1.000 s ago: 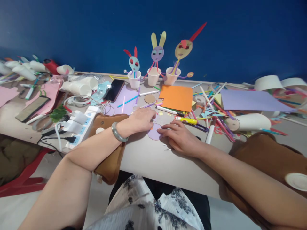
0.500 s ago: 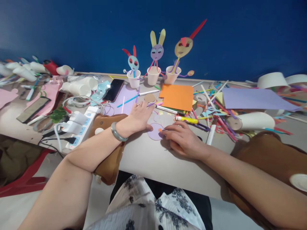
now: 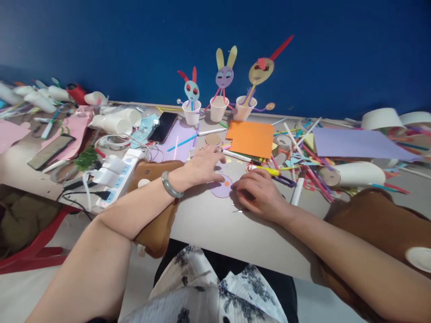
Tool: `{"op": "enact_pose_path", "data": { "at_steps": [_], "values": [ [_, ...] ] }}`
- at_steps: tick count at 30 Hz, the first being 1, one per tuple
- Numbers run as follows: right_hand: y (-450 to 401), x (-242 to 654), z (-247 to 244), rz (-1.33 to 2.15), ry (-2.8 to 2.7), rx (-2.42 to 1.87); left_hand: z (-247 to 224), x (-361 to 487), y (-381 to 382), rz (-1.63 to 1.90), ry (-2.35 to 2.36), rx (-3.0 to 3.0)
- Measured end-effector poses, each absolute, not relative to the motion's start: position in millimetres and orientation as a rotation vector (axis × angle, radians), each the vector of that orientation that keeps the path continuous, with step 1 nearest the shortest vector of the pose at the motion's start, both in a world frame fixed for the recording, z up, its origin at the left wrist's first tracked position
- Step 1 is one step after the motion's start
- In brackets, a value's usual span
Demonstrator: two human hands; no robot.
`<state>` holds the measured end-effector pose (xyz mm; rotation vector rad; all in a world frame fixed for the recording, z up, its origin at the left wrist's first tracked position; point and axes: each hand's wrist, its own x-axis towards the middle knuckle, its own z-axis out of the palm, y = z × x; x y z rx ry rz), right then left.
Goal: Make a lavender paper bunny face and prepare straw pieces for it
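A round purple paper disc (image 3: 220,190) with a small orange dot near its middle lies flat on the table between my hands. My left hand (image 3: 206,165) hovers by its upper left edge, fingers apart and empty, the thumb over the disc's rim. At the right edge, my right hand (image 3: 257,193) rests on the table with its fingers curled together; what they hold, if anything, is hidden. Small white scraps (image 3: 237,211) lie just below those fingertips. An orange sheet of paper (image 3: 251,139) and a yellow marker (image 3: 269,171) lie beyond my right hand.
Three paper cups (image 3: 218,110) with paper-faced figures stand along the blue wall. Left are a phone (image 3: 164,127), a white power strip (image 3: 124,172) and a brown cushion (image 3: 155,233). On the right are loose craft sticks, a purple sheet (image 3: 360,143) and white rolls.
My left hand has lifted off the disc, its fingers spreading. My right fingers have drawn back from the orange dot and curled. The view has shifted slightly.
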<state>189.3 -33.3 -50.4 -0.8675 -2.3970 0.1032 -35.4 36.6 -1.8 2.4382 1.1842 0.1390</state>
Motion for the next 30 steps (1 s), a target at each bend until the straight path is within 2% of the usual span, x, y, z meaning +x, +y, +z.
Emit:
{"op": "enact_pose_path", "data": {
  "at_steps": [10,18,30],
  "values": [
    [-33.8,188.6,-55.1,0.230,-2.361,-1.033,4.2,-32.1,21.1,-0.129,1.115,2.467],
    [-33.6,188.3,-54.9,0.384,-2.241,-1.160,-2.1,-33.7,25.5,-0.060,1.023,2.424],
    [-33.2,186.7,-55.2,0.415,-2.204,-1.194,0.3,-32.4,24.7,-0.048,0.985,2.381]
  ]
}}
